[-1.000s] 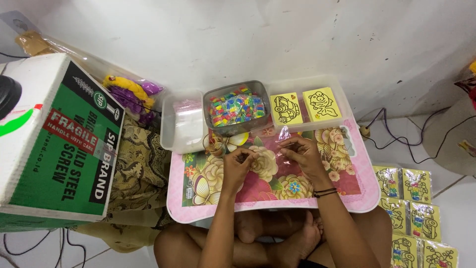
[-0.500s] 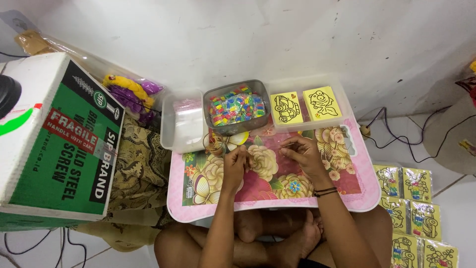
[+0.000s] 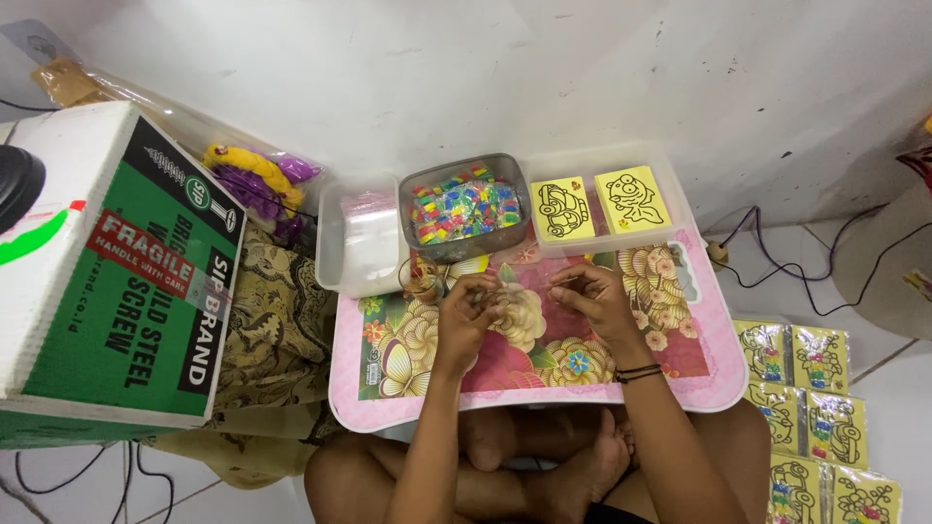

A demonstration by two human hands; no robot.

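The left hand (image 3: pixel 473 309) and the right hand (image 3: pixel 594 299) both rest over a pink flowered bench (image 3: pixel 544 364) that sits across the person's crossed legs. The fingers (image 3: pixel 482 291) of the left hand are curled together as if pinching something small, but what they grip is too tiny to make out. The right hand's fingers (image 3: pixel 566 288) are also drawn together, pointing toward the left hand, and seem to pinch a thin item; I cannot tell what it is. The two hands are near each other but apart.

Just beyond the left fingers stands a grey tub (image 3: pixel 464 207) filled with small bright pieces. Left of it is a clear tray (image 3: pixel 357 238) holding clear bags. Beyond the right fingers a second clear tray (image 3: pixel 621 165) holds two yellow cards (image 3: pixel 600 205) with black line drawings. Well to the right of the right hand, more yellow cards in packs (image 3: pixel 815 408) lie on the floor. Far left of the left hand stands a green and white box (image 3: pixel 107 281), with a patterned cloth (image 3: pixel 277 320) between it and the bench.
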